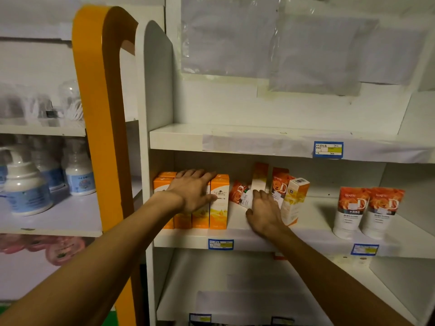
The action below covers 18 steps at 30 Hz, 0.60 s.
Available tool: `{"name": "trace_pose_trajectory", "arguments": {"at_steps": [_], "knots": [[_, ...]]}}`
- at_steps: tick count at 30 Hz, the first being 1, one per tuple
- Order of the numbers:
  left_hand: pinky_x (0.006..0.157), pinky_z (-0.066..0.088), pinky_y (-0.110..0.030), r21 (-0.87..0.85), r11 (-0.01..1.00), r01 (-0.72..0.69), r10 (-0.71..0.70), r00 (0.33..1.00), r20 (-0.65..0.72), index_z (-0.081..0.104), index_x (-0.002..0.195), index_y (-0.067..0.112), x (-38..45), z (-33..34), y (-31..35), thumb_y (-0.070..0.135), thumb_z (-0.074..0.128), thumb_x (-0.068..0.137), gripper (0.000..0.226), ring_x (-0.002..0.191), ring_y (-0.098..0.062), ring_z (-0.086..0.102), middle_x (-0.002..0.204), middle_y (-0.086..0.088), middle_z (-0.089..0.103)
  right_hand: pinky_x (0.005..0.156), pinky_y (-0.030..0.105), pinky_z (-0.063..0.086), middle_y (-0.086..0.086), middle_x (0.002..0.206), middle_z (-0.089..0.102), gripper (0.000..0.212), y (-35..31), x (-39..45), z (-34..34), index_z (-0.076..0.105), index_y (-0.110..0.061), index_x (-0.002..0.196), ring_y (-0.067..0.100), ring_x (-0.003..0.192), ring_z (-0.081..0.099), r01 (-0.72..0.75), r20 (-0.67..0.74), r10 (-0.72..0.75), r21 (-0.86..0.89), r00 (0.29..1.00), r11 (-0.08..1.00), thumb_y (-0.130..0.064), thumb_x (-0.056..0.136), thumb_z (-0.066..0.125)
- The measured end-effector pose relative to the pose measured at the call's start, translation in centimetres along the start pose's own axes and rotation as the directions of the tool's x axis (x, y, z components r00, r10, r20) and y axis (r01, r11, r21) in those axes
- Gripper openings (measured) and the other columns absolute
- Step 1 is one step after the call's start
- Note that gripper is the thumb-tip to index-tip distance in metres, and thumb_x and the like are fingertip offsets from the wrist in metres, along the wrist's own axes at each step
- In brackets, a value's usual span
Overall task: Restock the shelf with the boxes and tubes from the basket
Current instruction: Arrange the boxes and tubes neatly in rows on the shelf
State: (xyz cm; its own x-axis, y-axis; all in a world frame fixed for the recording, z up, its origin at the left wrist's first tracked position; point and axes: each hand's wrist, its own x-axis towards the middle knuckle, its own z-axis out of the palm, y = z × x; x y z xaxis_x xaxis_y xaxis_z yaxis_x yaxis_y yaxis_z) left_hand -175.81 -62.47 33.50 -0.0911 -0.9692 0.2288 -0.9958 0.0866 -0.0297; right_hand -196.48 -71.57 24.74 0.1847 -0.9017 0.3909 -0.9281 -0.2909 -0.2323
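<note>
Reached in from below with both bare forearms, past the front lip of the middle shelf [306, 238] and its blue price tag [220, 244]. Found no basket anywhere in view.

Laid the left hand [191, 191] open and flat, fingers spread, against the tops and faces of the row of orange boxes [219, 203] at the left end of that shelf. Kept the row upright and packed that way, by the look of it. Judged light, even pressure the right thing there: enough to brace thin cartons, not enough to crush them or push them out of line.

Set the right hand [264, 214] just beside the row, in the gap, with fingers curled down onto the white end of a rose-printed tube [240, 194] lying tilted on its side. Could not tell whether those fingers had closed on the tube or only touched it. Judged the step to be righting that tube and tidying the cluster. Best done by taking the tube at its cap end, standing it cap-down like the two standing tubes [353, 208] farther right, and watching the leaning box [294, 201] touching the wrist side of the hand, since a careless lift could tip it.

Noted, deeper in, a tall pale-orange box [260, 176] and a rose-printed carton [279, 182] standing close behind the tube. Judged both worth squaring up afterwards. Saw above only the upper shelf [179, 137], bare where visible.
</note>
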Motion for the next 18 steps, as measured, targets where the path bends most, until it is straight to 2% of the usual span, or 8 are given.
{"name": "trace_pose_trajectory", "arguments": {"at_steps": [2,5,10,15,18], "knots": [[0.121,0.011,-0.048,0.002,1.0,0.0,0.0,1.0,-0.005,0.013,0.157,0.034,0.0,-0.1,0.0,0.062,0.046,0.095,0.076,0.15,-0.028,0.017,0.163,-0.002,0.022,0.107,0.037,0.042,0.009,0.138,0.052,0.056,0.0,0.3,0.3,0.041,-0.013,0.142,0.027,0.126,0.048,0.019,-0.021,-0.02,-0.019,1.0,1.0,-0.03,0.093,0.061],[0.121,0.011,-0.048,0.002,1.0,0.005,-0.005,1.0,0.005,0.012,0.157,0.035,0.1,-0.1,0.0,0.065,0.045,0.093,0.077,0.15,-0.028,0.017,0.163,-0.002,0.021,0.105,0.035,0.044,0.01,0.139,0.049,0.056,-0.2,0.3,0.6,0.042,-0.012,0.143,0.027,0.126,0.046,0.03,-0.059,-0.034,-0.066,0.998,0.997,-0.028,0.093,0.063],[0.121,0.011,-0.046,0.003,1.0,0.011,-0.011,1.0,0.016,0.011,0.157,0.037,0.1,0.0,0.0,0.068,0.035,0.095,0.073,0.151,-0.028,0.016,0.164,-0.001,0.019,0.098,0.035,0.046,0.009,0.135,0.049,0.052,-0.9,0.5,0.2,0.049,-0.016,0.139,0.026,0.122,0.045,0.085,-0.06,-0.095,-0.154,0.994,0.984,-0.022,0.09,0.067],[0.122,0.009,-0.046,-0.035,0.999,0.017,-0.016,0.999,0.041,0.013,0.157,0.037,0.1,-0.4,0.1,0.065,0.037,0.096,0.071,0.151,-0.027,0.015,0.164,-0.001,0.019,0.092,0.036,0.053,0.006,0.131,0.059,0.056,-0.4,0.0,0.6,0.046,-0.022,0.139,0.025,0.115,0.056,0.023,-0.033,-0.023,0.002,0.999,1.0,-0.023,0.089,0.071],[0.122,0.019,-0.048,-0.239,0.97,0.051,-0.035,0.997,0.072,0.026,0.155,0.034,0.5,-1.2,-0.2,0.064,0.045,0.094,0.07,0.147,-0.026,0.026,0.161,0.0,0.03,0.091,0.035,0.054,0.002,0.131,0.061,0.053,-0.2,-0.6,0.6,0.048,-0.023,0.139,0.022,0.114,0.059,0.015,-0.09,-0.004,0.12,0.996,0.993,-0.033,0.091,0.068]]}}
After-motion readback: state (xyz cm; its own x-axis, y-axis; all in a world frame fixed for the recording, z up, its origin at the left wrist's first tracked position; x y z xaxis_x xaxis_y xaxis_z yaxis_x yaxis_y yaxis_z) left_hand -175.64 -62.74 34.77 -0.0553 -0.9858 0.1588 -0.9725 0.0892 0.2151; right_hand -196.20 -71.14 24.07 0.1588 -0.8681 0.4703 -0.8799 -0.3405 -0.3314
